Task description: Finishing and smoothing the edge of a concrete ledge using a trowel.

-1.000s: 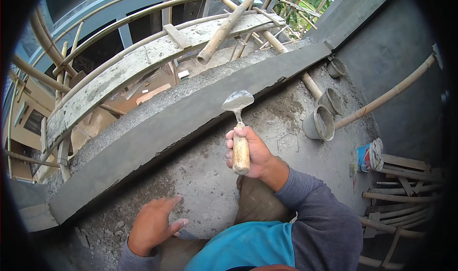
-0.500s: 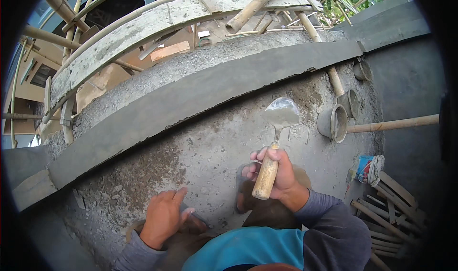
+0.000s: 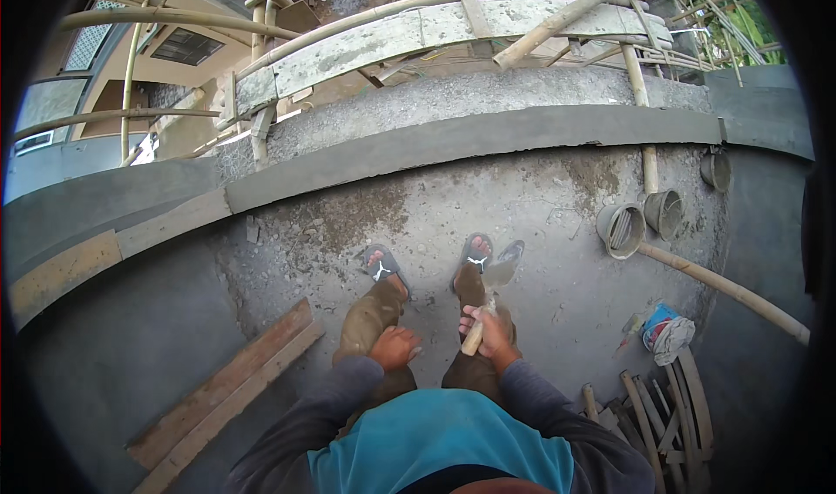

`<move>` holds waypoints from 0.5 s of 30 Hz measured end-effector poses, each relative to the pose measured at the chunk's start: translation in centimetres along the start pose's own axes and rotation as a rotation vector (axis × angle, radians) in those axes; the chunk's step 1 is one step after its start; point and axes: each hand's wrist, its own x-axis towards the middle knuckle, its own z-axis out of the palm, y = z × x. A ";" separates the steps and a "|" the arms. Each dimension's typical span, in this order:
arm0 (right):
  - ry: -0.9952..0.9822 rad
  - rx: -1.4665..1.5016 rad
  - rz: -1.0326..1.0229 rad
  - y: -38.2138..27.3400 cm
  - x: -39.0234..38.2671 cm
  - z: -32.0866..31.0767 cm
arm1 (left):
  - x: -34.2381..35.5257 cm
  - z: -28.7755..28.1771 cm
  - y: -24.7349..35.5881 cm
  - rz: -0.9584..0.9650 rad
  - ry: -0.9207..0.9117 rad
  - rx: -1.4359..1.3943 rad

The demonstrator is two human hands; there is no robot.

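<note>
Right hand (image 3: 493, 333) grips trowel (image 3: 489, 295) by handle, blade pointing forward over right foot; left hand (image 3: 394, 348) loosely curled, empty, on thigh.

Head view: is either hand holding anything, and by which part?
The right hand grips a trowel by its wooden handle, blade pointing away over the right foot. The left hand holds nothing; it rests on the left thigh.
</note>
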 end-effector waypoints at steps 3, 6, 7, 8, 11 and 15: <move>-0.041 -0.143 0.083 -2.4 -5.2 -2.4 | -4.3 -5.7 3.7 -0.072 0.025 -0.010; 0.035 -0.127 -0.001 -7.1 -8.6 -3.6 | -5.6 -9.9 3.5 -0.325 0.237 0.064; 0.081 -0.150 -0.033 -8.8 -9.6 -4.0 | -5.2 -11.0 3.1 -0.495 0.353 -0.062; 0.140 -0.209 -0.079 -10.5 -10.3 -4.7 | -4.8 -12.1 2.7 -0.661 0.468 -0.197; 0.362 -0.475 -0.232 -14.0 -10.9 -9.3 | -3.8 -17.0 4.6 -0.737 0.430 -0.469; 0.517 -0.568 -0.281 -16.3 -13.2 -15.1 | -2.3 -14.9 1.6 -0.631 0.379 -0.397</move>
